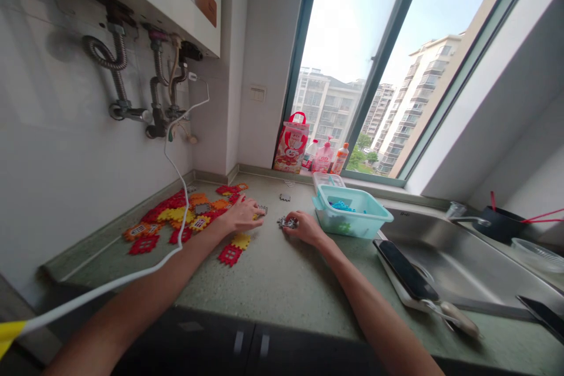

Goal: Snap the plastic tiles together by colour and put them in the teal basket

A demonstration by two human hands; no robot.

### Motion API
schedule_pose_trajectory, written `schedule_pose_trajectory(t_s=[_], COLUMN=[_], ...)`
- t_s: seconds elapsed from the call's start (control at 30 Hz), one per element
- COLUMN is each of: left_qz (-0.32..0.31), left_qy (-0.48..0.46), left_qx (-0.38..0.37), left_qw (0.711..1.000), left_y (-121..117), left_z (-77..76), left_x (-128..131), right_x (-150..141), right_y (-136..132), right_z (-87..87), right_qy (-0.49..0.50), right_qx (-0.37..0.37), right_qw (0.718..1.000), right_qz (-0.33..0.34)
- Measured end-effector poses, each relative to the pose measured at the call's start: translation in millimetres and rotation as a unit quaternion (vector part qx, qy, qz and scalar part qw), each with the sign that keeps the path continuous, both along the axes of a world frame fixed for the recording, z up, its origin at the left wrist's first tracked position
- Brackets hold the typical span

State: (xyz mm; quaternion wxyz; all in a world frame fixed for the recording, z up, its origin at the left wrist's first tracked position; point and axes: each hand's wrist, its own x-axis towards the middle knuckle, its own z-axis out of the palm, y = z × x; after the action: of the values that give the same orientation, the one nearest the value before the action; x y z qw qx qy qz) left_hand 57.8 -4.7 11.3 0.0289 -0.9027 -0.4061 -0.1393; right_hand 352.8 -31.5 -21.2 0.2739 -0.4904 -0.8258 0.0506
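Note:
My left hand [243, 215] rests on the green countertop [273, 282], fingers curled over a small grey toy tile [263, 209] and a yellow one. To its left lies a heap of red, orange and yellow interlocking toy tiles [176, 214]. My right hand [304, 227] is closed on a grey tile piece [286, 222] lying on the counter. Another loose grey tile [285, 197] lies further back. A yellow tile [241, 241] and a red tile [230, 255] lie near my left wrist.
A teal plastic tub [352, 217] with blue and green pieces stands right of my right hand. A phone [405, 270] lies on a white board beside the steel sink [453, 258]. A white cable [176, 176] hangs across. A red bag [291, 144] and bottles stand by the window.

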Motion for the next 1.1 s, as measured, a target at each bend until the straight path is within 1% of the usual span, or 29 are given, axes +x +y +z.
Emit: schedule_pose_trajectory(t_s=[0.07,0.17,0.27,0.33,0.37,0.4,0.5,0.6,0.67,0.7,0.77,0.87,0.93,1.0,1.1], left_qz=[-0.034,-0.1,-0.175,-0.206,-0.205,-0.191,-0.123,-0.078,-0.051,-0.037,-0.011,0.03,0.055,0.074,0.084], left_qy=[-0.007,-0.023,-0.039,-0.053,-0.062,-0.07,-0.079,-0.077,-0.073,-0.06,-0.005,0.08,0.093,0.091,0.087], left_qx=[-0.018,-0.048,-0.047,-0.035,-0.026,-0.017,0.011,0.023,0.011,0.0,-0.024,-0.036,-0.029,-0.027,-0.035], left_qw=[0.999,0.994,0.983,0.976,0.976,0.979,0.989,0.994,0.996,0.997,1.0,0.996,0.994,0.993,0.992], left_y=[-7.0,-15.5,-18.2,-15.9,-13.9,-11.5,-4.6,0.9,6.7,11.2,24.4,52.5,72.4,89.3,104.3], left_z=[-1.6,-2.7,0.6,4.0,5.4,6.3,6.0,2.4,-1.1,-2.9,-6.2,-7.8,-6.1,-3.4,-1.1], left_x=[5.4,15.3,19.9,17.2,14.3,10.7,-0.2,-4.6,-0.7,3.7,17.5,47.5,69.0,87.8,105.3], right_x=[9.9,14.9,5.5,-5.9,-11.8,-17.4,-28.9,-30.9,-27.6,-25.0,-18.3,-7.6,-1.9,2.0,6.3], right_y=[-1.7,-5.3,-8.0,-8.8,-9.0,-9.2,-10.3,-13.6,-16.7,-18.3,-20.7,-20.9,-18.5,-14.8,-9.7], right_z=[3.5,8.4,9.7,6.8,4.5,2.1,-2.2,2.1,8.0,10.9,15.1,15.3,12.5,9.3,6.7], right_qy=[0.022,0.082,0.128,0.118,0.1,0.08,0.032,0.01,-0.008,-0.016,-0.023,-0.021,-0.016,-0.009,0.002], right_qx=[0.007,0.036,0.072,0.065,0.051,0.035,-0.005,-0.014,-0.019,-0.024,-0.029,0.001,0.025,0.034,0.039], right_qw=[1.0,0.996,0.989,0.99,0.992,0.995,0.997,0.998,0.998,0.998,0.998,0.998,0.998,0.999,0.999], right_qz=[-0.01,0.011,0.032,0.042,0.048,0.054,0.065,0.061,0.052,0.049,0.056,0.066,0.055,0.038,0.025])
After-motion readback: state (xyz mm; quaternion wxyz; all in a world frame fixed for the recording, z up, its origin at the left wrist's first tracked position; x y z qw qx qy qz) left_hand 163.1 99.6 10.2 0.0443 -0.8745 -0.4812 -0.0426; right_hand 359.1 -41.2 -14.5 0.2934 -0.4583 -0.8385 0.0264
